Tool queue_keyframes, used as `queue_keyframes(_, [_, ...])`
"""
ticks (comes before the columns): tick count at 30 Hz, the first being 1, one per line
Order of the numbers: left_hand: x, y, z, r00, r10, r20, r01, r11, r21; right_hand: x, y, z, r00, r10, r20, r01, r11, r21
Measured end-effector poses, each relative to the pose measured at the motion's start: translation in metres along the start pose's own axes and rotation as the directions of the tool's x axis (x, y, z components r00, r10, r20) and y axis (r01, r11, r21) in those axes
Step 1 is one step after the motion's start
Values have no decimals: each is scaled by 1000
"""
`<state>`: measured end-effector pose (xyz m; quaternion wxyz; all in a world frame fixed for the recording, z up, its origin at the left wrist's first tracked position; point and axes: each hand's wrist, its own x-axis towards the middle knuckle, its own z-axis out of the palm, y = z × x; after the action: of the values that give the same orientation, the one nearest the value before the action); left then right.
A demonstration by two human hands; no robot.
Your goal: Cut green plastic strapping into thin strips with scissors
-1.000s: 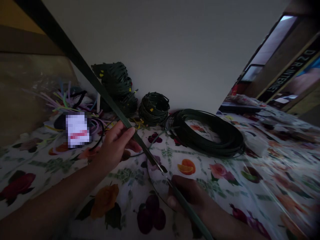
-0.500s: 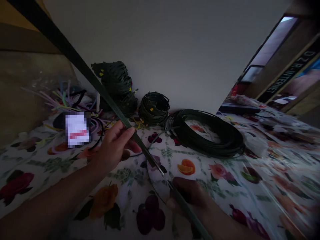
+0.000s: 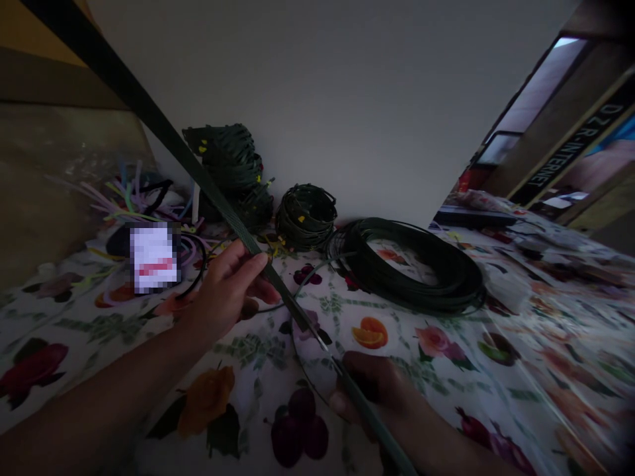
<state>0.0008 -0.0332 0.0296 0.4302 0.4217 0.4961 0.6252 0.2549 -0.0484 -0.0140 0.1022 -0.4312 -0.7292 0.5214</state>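
Note:
A long dark green flat strip [image 3: 218, 201] runs slantwise from the upper left down to the middle of the view. My left hand [image 3: 235, 281] pinches it near its lower end, thumb on top. At the lower right my right hand [image 3: 370, 390] is closed round a dark green length [image 3: 372, 413], its fingers in shadow. Between the hands a thin, light, shiny piece [image 3: 321, 340] joins the strip's end to that length; what it is I cannot make out. A thin green strand curves on the tablecloth below the hands.
Behind stand dark woven coils [image 3: 231, 158] and a small round woven basket [image 3: 306, 215]. A large coil of dark strip [image 3: 417, 264] lies right of centre on the flowered tablecloth [image 3: 278, 410]. Coloured strips [image 3: 139, 192] and a blurred white packet [image 3: 153, 258] are at left.

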Motion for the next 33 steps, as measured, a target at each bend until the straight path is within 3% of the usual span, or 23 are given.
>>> queue_keyframes(5, [-4,-4,7,998,-38,55,41,998,-52,0,-2,-3,997,-73,-26,72,996,-53])
queue_keyframes(8, [-6,-5,8,997,-42,72,48,996,-77,-2,-2,-3,997,-73,1,73,997,-2])
queue_keyframes(12, [-7,-2,10,997,-58,58,62,996,-62,-2,0,-1,996,-81,24,79,994,77])
queue_keyframes(28, [-10,8,13,991,-128,48,132,987,-88,-5,-2,0,999,-48,-10,49,999,15])
queue_keyframes(30, [-7,11,8,995,-93,44,97,991,-93,-5,-1,-1,999,-39,-3,39,999,14])
queue_keyframes(33, [1,17,-2,996,88,-26,-90,990,-111,-5,1,-2,999,-42,-3,42,999,-20])
